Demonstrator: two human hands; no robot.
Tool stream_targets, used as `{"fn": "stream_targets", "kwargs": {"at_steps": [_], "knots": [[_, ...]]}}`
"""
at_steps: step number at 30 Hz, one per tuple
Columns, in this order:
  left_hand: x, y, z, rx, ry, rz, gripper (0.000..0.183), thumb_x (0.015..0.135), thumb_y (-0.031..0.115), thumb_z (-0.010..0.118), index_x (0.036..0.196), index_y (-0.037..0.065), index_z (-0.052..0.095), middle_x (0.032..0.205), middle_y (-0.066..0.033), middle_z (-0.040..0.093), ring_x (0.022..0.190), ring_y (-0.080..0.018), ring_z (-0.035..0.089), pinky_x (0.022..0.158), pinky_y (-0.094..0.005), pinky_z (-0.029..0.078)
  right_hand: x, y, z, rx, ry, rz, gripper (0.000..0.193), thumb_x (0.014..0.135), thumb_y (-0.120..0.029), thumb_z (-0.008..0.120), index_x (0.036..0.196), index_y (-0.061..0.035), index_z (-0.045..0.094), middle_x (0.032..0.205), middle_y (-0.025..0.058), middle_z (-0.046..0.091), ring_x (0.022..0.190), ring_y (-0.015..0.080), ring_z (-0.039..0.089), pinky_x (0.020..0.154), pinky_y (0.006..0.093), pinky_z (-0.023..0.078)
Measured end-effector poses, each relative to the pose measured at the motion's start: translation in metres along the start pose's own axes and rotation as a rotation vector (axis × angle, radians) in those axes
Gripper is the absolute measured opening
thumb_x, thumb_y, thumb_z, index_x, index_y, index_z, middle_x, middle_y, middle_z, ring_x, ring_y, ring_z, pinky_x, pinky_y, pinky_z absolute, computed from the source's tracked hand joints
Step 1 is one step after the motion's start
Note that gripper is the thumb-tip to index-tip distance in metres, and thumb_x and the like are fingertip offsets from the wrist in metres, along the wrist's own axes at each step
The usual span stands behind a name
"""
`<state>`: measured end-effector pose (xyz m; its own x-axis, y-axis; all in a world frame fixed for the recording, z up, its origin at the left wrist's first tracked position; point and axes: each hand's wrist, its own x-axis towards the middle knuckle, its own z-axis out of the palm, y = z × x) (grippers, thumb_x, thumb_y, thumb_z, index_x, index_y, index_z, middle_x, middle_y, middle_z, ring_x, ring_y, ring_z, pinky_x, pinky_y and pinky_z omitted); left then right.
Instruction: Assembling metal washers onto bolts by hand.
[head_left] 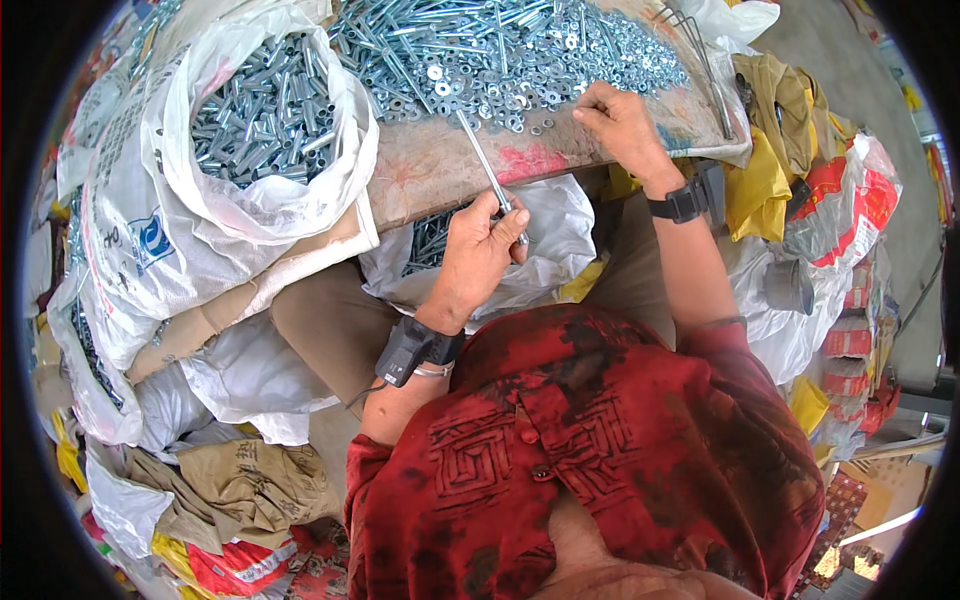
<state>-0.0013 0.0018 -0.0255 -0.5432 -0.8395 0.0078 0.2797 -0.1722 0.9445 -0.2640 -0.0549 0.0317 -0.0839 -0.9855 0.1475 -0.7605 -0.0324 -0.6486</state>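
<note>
My left hand is closed round the lower end of a long, thin silvery bolt, which slants up and to the left past the table's near edge. To the right, my right hand hovers by the near edge of the heap, fingertips pinched together; whatever is between them is too small to make out. Flat washers lie spread just left of that hand. Small nuts are heaped beyond it, and loose long bolts are piled at the back.
A white woven sack full of short metal sleeves stands open at the left. Below the worktop's edge, an open white bag on my lap holds metal pieces. Bent wire rods rest at the right; crumpled sacks lie around.
</note>
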Motion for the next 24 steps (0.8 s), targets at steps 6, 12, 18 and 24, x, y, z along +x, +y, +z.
{"fn": "stream_targets", "kwargs": {"at_steps": [6, 12, 18, 24], "knots": [[-0.004, 0.025, 0.007, -0.012, -0.025, -0.135, 0.024, 0.100, 0.029, 0.058, 0.102, 0.005, 0.057, 0.064, -0.0078, 0.063, 0.040, -0.0043, 0.044, 0.039, -0.0192, 0.030, 0.005, -0.005, 0.002, -0.473, 0.023, -0.105, 0.021, 0.087, -0.022, 0.066, 0.090, -0.0013, 0.065, 0.088, 0.0182, 0.068, 0.086, 0.0376, 0.065, 0.073, 0.0444, 0.050], [0.000, 0.020, 0.003, 0.074, -0.032, -0.167, 0.018, 0.098, 0.019, 0.060, 0.097, 0.002, 0.056, 0.058, -0.0068, 0.058, 0.041, -0.0084, 0.049, 0.039, -0.0254, 0.036, 0.000, -0.028, -0.002, -0.665, -0.086, -0.034, 0.028, 0.088, -0.022, 0.063, 0.103, 0.0010, 0.057, 0.095, 0.0225, 0.068, 0.093, 0.0423, 0.064, 0.080, 0.0511, 0.050], [-0.001, 0.010, 0.008, 1.051, -0.022, 0.057, 0.024, 0.089, 0.024, 0.063, 0.093, 0.002, 0.057, 0.072, -0.0190, 0.065, 0.070, -0.0375, 0.065, 0.063, -0.0483, 0.050, -0.026, -0.012, 0.003, -0.454, 0.050, -0.183, 0.017, 0.092, -0.015, 0.058, 0.100, -0.0007, 0.057, 0.078, 0.0158, 0.061, 0.069, 0.0307, 0.062, 0.061, 0.0428, 0.050], [-0.007, 0.016, 0.009, 1.353, -0.087, 0.158, 0.019, 0.088, 0.025, 0.063, 0.094, 0.007, 0.059, 0.073, -0.0186, 0.066, 0.074, -0.0385, 0.066, 0.065, -0.0498, 0.051, -0.074, -0.054, -0.030, 0.608, -0.333, 0.075, 0.010, 0.097, -0.013, 0.057, 0.100, -0.0035, 0.060, 0.070, -0.0026, 0.054, 0.061, 0.0044, 0.054, 0.051, 0.0193, 0.043]]}}
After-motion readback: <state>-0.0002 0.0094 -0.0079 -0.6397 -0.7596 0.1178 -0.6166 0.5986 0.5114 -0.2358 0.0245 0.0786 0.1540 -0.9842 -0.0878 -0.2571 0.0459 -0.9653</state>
